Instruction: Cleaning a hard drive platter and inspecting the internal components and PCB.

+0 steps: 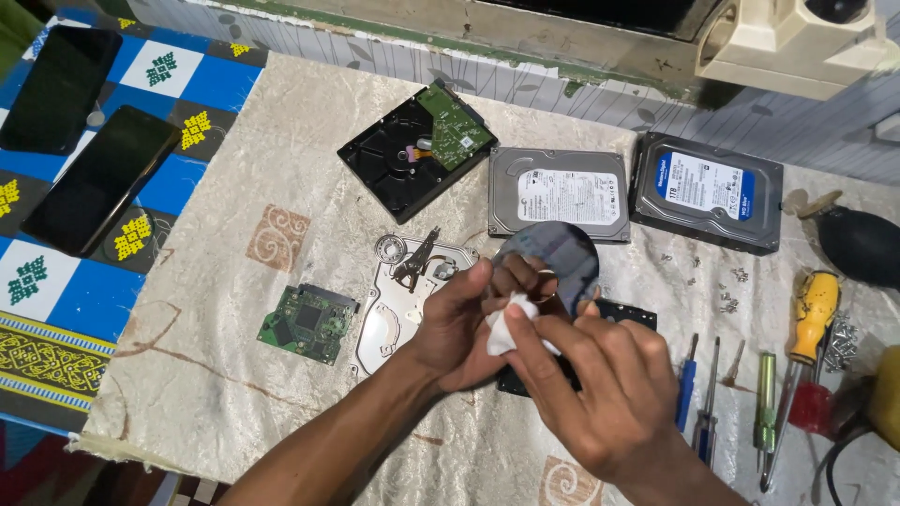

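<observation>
While I look down: both hands meet over the cream cloth [234,356].
Left hand [459,328]: pinching a shiny round metal disk [553,251] at its edge.
Right hand [600,384]: fingers pressed on a white wipe [506,328] against the disk.
Behind: opened black drive [403,159], two sealed drives [560,194].
Right: screwdrivers [764,403].
Hidden: black frame [626,314], partly under my hands.

Two dark phone screens [80,141] lay at far left, while a white label [568,195] and a blue-and-white label [703,185] covered the hard drives.

Two closed drives [559,195] [708,190] lie side by side behind the hands [534,356], screwdrivers [741,398] to their right.
</observation>
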